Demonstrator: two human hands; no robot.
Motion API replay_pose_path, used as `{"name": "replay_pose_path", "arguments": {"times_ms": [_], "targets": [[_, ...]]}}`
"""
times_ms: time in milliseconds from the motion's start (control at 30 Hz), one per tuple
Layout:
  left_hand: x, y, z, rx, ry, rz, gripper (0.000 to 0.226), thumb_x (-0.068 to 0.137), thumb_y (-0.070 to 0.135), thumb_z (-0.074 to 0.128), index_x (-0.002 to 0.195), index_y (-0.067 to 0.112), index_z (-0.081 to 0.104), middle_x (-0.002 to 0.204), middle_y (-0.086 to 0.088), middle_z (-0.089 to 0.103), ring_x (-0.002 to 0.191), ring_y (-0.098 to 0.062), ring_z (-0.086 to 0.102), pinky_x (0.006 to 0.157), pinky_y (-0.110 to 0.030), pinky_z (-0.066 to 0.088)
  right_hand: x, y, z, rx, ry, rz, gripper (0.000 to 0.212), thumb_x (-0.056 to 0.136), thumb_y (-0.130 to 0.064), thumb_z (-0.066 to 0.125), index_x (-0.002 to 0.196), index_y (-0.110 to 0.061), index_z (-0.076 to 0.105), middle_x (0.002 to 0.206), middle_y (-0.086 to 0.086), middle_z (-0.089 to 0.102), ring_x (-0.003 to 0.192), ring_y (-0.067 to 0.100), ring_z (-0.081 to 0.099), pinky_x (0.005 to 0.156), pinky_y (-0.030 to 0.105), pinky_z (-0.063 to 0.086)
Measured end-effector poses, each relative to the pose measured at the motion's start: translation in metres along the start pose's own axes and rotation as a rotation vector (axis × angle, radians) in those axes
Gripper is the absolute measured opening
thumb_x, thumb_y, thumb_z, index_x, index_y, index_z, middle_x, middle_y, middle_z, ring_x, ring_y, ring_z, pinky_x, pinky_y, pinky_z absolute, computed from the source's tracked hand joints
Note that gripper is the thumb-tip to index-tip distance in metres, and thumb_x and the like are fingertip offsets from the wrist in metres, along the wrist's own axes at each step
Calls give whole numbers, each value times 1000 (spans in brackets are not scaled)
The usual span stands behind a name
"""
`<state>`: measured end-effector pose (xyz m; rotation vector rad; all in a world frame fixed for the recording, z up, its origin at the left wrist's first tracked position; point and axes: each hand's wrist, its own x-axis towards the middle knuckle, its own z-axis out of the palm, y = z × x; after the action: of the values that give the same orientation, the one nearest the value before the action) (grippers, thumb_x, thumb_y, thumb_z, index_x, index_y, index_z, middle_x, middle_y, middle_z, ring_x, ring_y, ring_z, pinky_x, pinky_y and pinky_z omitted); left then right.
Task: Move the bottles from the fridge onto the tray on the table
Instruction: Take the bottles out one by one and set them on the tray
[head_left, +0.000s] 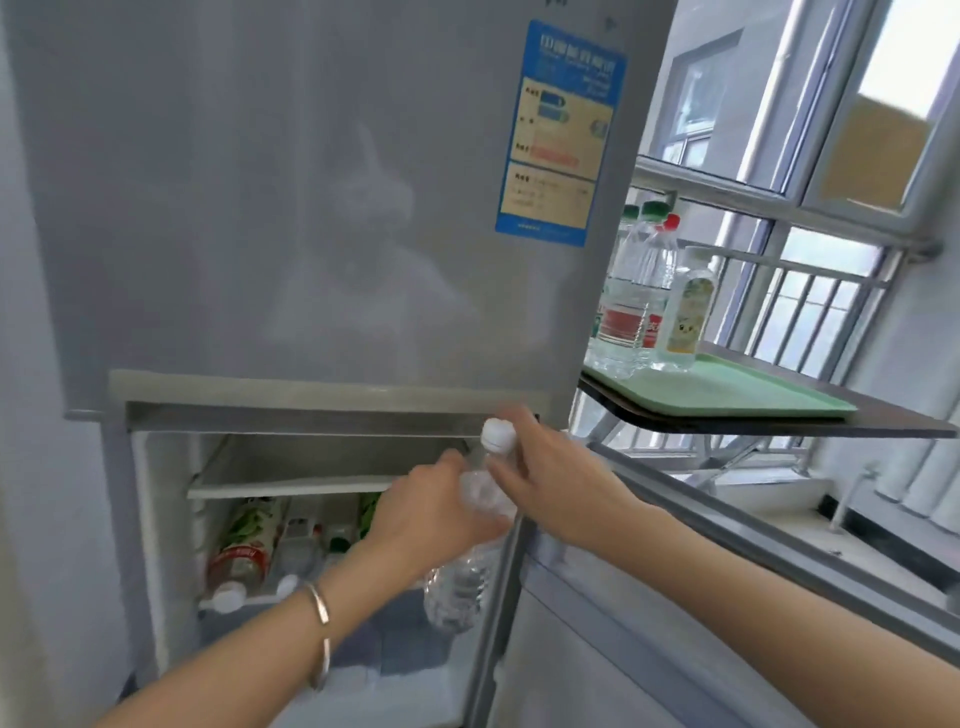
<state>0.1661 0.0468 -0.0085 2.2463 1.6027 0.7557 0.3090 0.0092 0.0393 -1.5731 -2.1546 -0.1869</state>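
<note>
A clear plastic bottle with a white cap is upright in front of the open lower fridge compartment. My left hand grips its upper body. My right hand holds it by the neck just under the cap. Inside the compartment several bottles lie on their sides, caps toward me. To the right a green tray sits on a dark table and carries several upright bottles at its left end.
The grey upper fridge door with a blue energy label is shut. The open lower door extends to the right below the table. A window with railing lies behind the table.
</note>
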Motion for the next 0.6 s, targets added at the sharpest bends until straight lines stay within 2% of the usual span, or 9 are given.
{"name": "replay_pose_path", "arguments": {"times_ms": [67, 133, 267, 367, 433, 533, 600], "targets": [[3, 20, -13, -7, 25, 34, 73, 62, 69, 64, 118, 26, 47, 107, 4, 67, 98, -22, 64, 81, -36, 53, -5, 11, -17, 116, 41, 37, 36, 96, -40, 46, 127, -27, 35, 79, -1, 59, 68, 20, 57, 65, 35, 44], [6, 39, -24, -19, 50, 74, 71, 61, 70, 64, 114, 27, 44, 103, 5, 65, 94, -22, 64, 80, -37, 53, -7, 19, -31, 236, 116, 84, 41, 95, -40, 49, 132, -32, 34, 81, -3, 58, 65, 11, 55, 66, 32, 44], [13, 75, -37, -59, 99, 146, 74, 60, 72, 64, 113, 26, 40, 98, 3, 66, 87, -22, 64, 75, -38, 54, -18, 35, -48, 402, 216, 171, 49, 96, -40, 44, 142, -31, 31, 96, -4, 61, 83, 14, 63, 80, 36, 51], [19, 95, -48, -95, 136, 208, 75, 61, 75, 65, 114, 28, 41, 98, 4, 66, 85, -19, 65, 72, -36, 55, -26, 44, -55, 552, 164, 270, 47, 98, -42, 39, 143, -31, 33, 100, -1, 63, 83, 13, 64, 85, 41, 53], [22, 113, -53, -152, 155, 260, 69, 64, 72, 67, 112, 29, 42, 96, 4, 66, 83, -17, 64, 72, -35, 55, -35, 53, -62, 757, 148, 303, 42, 94, -40, 44, 135, -30, 45, 99, 1, 64, 79, 15, 65, 85, 48, 55], [27, 143, -62, -213, 193, 330, 66, 69, 60, 71, 117, 25, 44, 100, 2, 63, 84, -16, 62, 69, -29, 53, -48, 64, -73, 869, 89, 280, 31, 91, -28, 54, 122, -32, 54, 106, 0, 67, 83, 9, 68, 85, 40, 54], [32, 163, -66, -253, 228, 354, 70, 68, 62, 71, 120, 24, 44, 102, 2, 63, 85, -17, 63, 74, -34, 56, -54, 71, -75, 760, 52, 302, 41, 86, -31, 66, 123, -36, 48, 112, -5, 66, 90, 2, 66, 89, 33, 54]]}}
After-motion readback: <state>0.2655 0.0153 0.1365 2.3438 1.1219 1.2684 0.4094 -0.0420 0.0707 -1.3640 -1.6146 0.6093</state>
